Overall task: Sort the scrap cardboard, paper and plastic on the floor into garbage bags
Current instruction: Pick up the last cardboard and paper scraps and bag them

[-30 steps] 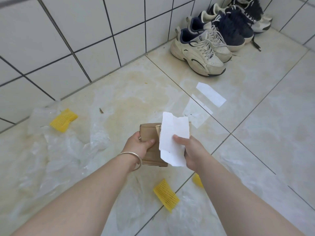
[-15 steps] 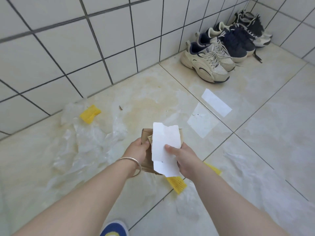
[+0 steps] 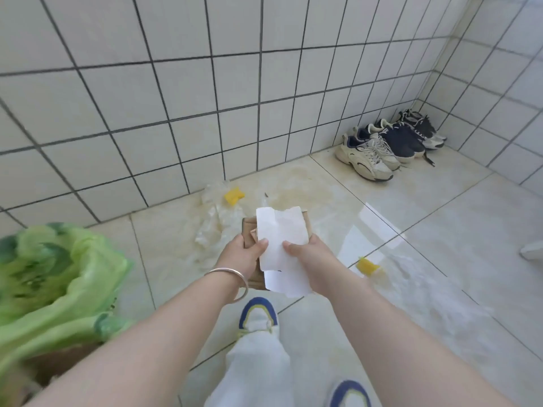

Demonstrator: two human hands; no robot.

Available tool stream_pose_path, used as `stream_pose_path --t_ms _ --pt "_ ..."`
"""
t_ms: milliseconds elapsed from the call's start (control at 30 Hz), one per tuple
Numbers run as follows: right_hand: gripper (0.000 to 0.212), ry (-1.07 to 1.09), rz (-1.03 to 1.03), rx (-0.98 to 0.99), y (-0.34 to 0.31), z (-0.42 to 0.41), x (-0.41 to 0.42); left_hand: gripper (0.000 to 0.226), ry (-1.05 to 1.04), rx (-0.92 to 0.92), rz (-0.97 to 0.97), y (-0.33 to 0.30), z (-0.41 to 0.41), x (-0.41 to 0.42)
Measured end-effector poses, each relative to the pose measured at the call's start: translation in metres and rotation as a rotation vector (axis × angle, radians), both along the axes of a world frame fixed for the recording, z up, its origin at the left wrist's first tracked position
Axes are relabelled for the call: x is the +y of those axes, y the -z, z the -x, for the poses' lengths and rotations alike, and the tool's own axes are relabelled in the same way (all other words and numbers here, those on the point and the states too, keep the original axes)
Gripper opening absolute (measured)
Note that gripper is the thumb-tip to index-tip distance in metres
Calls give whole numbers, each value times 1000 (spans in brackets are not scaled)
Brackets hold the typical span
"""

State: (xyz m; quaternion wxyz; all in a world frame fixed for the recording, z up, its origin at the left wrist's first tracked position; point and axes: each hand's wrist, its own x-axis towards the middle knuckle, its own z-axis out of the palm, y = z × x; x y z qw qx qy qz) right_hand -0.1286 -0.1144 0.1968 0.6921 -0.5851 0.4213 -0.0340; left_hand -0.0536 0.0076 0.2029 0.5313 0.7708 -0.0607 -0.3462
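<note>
My left hand [image 3: 242, 254] and my right hand [image 3: 305, 254] both hold a small stack in front of me: white paper scraps [image 3: 280, 230] lie on top of brown cardboard pieces [image 3: 248, 230]. My left thumb presses on the paper's left edge, my right thumb on its right side. A green garbage bag [image 3: 55, 277], blurred, stands open at the left with brown cardboard showing inside it. Clear plastic film [image 3: 214, 227] lies on the floor beyond my hands, with a yellow foam net [image 3: 234, 195] on it near the wall.
Another yellow net [image 3: 367, 266] and more clear plastic [image 3: 435, 292] lie to the right. White paper sheets [image 3: 373, 227] rest flat on the tiles. Several sneakers [image 3: 390, 148] line the tiled wall at the far right corner. My feet in blue-white shoes [image 3: 258, 314] stand below.
The view rose and swung left, so the green bag came into sight. My left thumb moved onto the paper; both hands keep the stack.
</note>
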Motion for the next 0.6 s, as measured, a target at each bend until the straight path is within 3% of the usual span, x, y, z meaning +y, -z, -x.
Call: stream_pose_path --t_ms 200,333,433,500,600 --pt "32 -126 -80 -98 -58 19 114 7 -79 -86 28 -58 26 124" --pt "30 -199 -127 -103 -84 28 180 9 -99 -152 -17 -83 34 193" --pt "37 -295 -48 -69 -96 25 219 17 -70 -194 -60 -99 34 235" --pt "29 -373 31 -63 -101 19 239 27 -71 -195 -48 -104 28 259" --pt "20 -442 103 -83 -98 3 262 23 -110 -214 -65 -100 19 290"
